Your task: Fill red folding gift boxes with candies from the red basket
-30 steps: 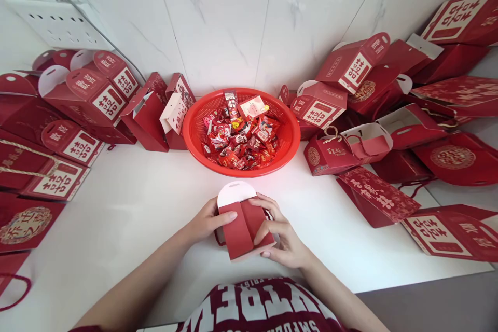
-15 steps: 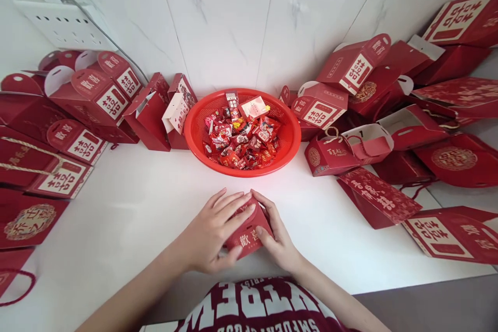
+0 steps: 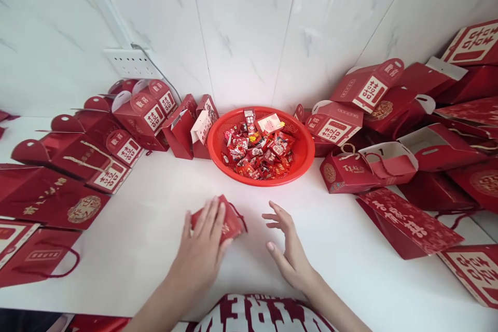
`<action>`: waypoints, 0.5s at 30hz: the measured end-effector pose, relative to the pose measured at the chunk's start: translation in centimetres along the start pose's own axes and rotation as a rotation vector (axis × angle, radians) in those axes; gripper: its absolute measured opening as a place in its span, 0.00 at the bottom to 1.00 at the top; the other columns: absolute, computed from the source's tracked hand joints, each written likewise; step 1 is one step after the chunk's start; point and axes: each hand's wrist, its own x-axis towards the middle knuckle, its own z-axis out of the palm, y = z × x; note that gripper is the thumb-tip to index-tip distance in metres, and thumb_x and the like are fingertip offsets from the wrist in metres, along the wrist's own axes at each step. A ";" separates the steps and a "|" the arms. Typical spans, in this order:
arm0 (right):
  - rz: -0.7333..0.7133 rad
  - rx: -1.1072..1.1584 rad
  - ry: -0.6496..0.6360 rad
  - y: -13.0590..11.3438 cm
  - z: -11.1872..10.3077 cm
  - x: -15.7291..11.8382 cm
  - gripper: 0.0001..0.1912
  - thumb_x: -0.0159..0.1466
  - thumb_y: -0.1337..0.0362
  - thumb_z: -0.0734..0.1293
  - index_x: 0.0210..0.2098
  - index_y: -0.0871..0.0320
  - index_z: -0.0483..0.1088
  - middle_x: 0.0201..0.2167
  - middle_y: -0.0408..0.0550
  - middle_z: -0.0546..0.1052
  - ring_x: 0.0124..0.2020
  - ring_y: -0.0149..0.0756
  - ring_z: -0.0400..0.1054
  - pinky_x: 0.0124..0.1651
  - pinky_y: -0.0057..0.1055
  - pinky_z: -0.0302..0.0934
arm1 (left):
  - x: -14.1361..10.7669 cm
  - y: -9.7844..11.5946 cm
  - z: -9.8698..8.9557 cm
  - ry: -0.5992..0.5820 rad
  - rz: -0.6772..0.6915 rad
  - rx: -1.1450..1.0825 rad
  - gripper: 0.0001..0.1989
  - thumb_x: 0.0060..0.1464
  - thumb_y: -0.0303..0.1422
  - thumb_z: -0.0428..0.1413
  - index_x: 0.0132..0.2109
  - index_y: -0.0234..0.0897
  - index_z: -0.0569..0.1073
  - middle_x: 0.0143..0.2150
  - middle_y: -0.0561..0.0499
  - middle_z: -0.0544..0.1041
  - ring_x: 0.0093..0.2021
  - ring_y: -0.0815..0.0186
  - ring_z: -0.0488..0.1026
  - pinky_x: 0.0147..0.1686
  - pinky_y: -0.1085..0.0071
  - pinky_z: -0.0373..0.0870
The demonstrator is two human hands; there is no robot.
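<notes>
My left hand (image 3: 200, 249) grips a small red gift box (image 3: 232, 223) on the white tabletop, its fingers laid across the top. A dark red cord loop sticks out from the box's right side, and the hand hides much of the rest. To the right of the box, and apart from it, my right hand (image 3: 290, 251) is open, fingers and thumb spread with nothing between them. Beyond both hands stands a red plastic basket (image 3: 264, 182) holding many wrapped sweets (image 3: 259, 150) and a pale pink card.
Red gift boxes (image 3: 146, 116) line the left side, some with rope handles. More red boxes (image 3: 335, 124) are stacked along the right side. A tiled wall (image 3: 249, 36) rises behind the basket, with a socket panel (image 3: 132, 64) at the left.
The box has moved left under my left hand and turned, so its cord now shows. My right hand has let go of it and opened. The camera view has shifted.
</notes>
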 end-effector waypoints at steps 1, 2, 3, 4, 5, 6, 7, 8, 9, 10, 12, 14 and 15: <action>0.014 -0.021 0.024 0.1 -0.2 0.1 0.31 0.72 0.61 0.58 0.71 0.47 0.42 0.70 0.58 0.50 0.60 0.47 0.63 0.56 0.50 0.66 | -0.4 -1.3 0.3 -0.012 -0.106 0.004 0.33 0.69 0.40 0.41 0.74 0.36 0.41 0.73 0.39 0.52 0.72 0.47 0.52 0.67 0.39 0.47; 0.037 -0.038 0.046 0.1 -0.3 0.1 0.31 0.72 0.62 0.59 0.71 0.47 0.42 0.69 0.58 0.51 0.59 0.46 0.64 0.54 0.49 0.67 | -0.7 -2.8 0.6 -0.027 -0.197 0.004 0.33 0.68 0.41 0.40 0.74 0.36 0.41 0.74 0.39 0.51 0.72 0.46 0.51 0.66 0.37 0.48; 0.063 -0.052 0.064 0.1 -0.5 0.1 0.31 0.72 0.63 0.59 0.71 0.47 0.43 0.68 0.58 0.52 0.57 0.46 0.65 0.53 0.48 0.68 | -1.0 -4.5 0.8 -0.047 -0.291 0.001 0.32 0.68 0.40 0.38 0.74 0.35 0.42 0.74 0.39 0.50 0.73 0.45 0.51 0.65 0.36 0.49; 0.084 -0.061 0.076 0.1 -0.5 0.1 0.31 0.72 0.64 0.59 0.70 0.47 0.44 0.68 0.59 0.52 0.56 0.45 0.67 0.52 0.47 0.68 | -1.2 -6.2 1.0 -0.073 -0.376 -0.001 0.31 0.68 0.40 0.36 0.74 0.34 0.43 0.74 0.39 0.49 0.73 0.45 0.50 0.65 0.35 0.50; 0.096 -0.066 0.083 0.1 -0.6 0.1 0.31 0.72 0.64 0.59 0.70 0.47 0.45 0.68 0.59 0.53 0.55 0.45 0.68 0.51 0.47 0.69 | -1.3 -7.9 1.1 -0.082 -0.462 0.005 0.31 0.68 0.39 0.35 0.74 0.31 0.45 0.74 0.38 0.49 0.73 0.45 0.49 0.65 0.35 0.50; 0.102 -0.069 0.086 0.1 -0.6 0.1 0.30 0.72 0.64 0.59 0.70 0.47 0.45 0.68 0.59 0.53 0.54 0.44 0.68 0.50 0.46 0.69 | -1.3 -9.5 1.2 -0.083 -0.526 0.012 0.31 0.68 0.39 0.34 0.73 0.29 0.48 0.74 0.37 0.49 0.73 0.45 0.48 0.65 0.35 0.49; 0.103 -0.070 0.082 0.0 -0.5 0.1 0.30 0.72 0.64 0.60 0.70 0.48 0.45 0.67 0.59 0.53 0.53 0.44 0.69 0.50 0.46 0.69 | -1.1 -11.0 1.4 -0.067 -0.575 0.020 0.32 0.68 0.39 0.33 0.73 0.27 0.49 0.74 0.36 0.49 0.74 0.45 0.48 0.66 0.36 0.47; 0.102 -0.072 0.074 0.0 -0.4 0.0 0.30 0.72 0.64 0.60 0.70 0.48 0.45 0.67 0.59 0.54 0.53 0.43 0.69 0.49 0.45 0.69 | -0.8 -12.3 1.5 -0.057 -0.600 0.023 0.32 0.68 0.40 0.34 0.72 0.24 0.50 0.74 0.35 0.51 0.74 0.45 0.48 0.68 0.38 0.46; 0.097 -0.074 0.064 0.0 -0.3 -0.1 0.30 0.71 0.65 0.60 0.70 0.48 0.45 0.67 0.59 0.54 0.53 0.43 0.69 0.49 0.45 0.69 | -0.3 -13.5 1.6 -0.053 -0.609 0.017 0.33 0.67 0.40 0.34 0.72 0.22 0.51 0.73 0.34 0.51 0.74 0.45 0.47 0.69 0.41 0.46; 0.090 -0.079 0.053 0.0 -0.2 -0.1 0.31 0.71 0.65 0.60 0.70 0.48 0.45 0.67 0.59 0.55 0.52 0.43 0.69 0.49 0.44 0.69 | 0.3 -14.6 1.8 -0.048 -0.609 0.011 0.33 0.67 0.40 0.34 0.71 0.20 0.51 0.73 0.33 0.51 0.74 0.45 0.47 0.69 0.44 0.46; 0.079 -0.091 0.031 0.0 -0.1 -0.2 0.31 0.71 0.66 0.60 0.70 0.48 0.45 0.66 0.59 0.56 0.52 0.42 0.70 0.49 0.44 0.69 | 1.9 -16.2 2.1 -0.019 -0.621 0.012 0.33 0.67 0.39 0.35 0.70 0.18 0.53 0.73 0.31 0.52 0.73 0.45 0.48 0.70 0.47 0.45; 0.067 -0.102 0.008 0.0 -0.2 -0.3 0.31 0.71 0.66 0.60 0.70 0.48 0.45 0.65 0.59 0.57 0.52 0.42 0.70 0.49 0.44 0.69 | 3.7 -17.5 2.4 0.016 -0.640 0.018 0.33 0.66 0.38 0.36 0.69 0.16 0.54 0.72 0.29 0.53 0.73 0.45 0.49 0.70 0.49 0.45; 0.060 -0.105 -0.002 0.0 -0.2 -0.3 0.31 0.71 0.67 0.60 0.70 0.47 0.45 0.65 0.59 0.57 0.51 0.42 0.70 0.49 0.44 0.69 | 4.6 -18.1 2.5 0.037 -0.655 0.016 0.33 0.66 0.37 0.37 0.69 0.16 0.55 0.72 0.29 0.53 0.73 0.44 0.49 0.70 0.49 0.45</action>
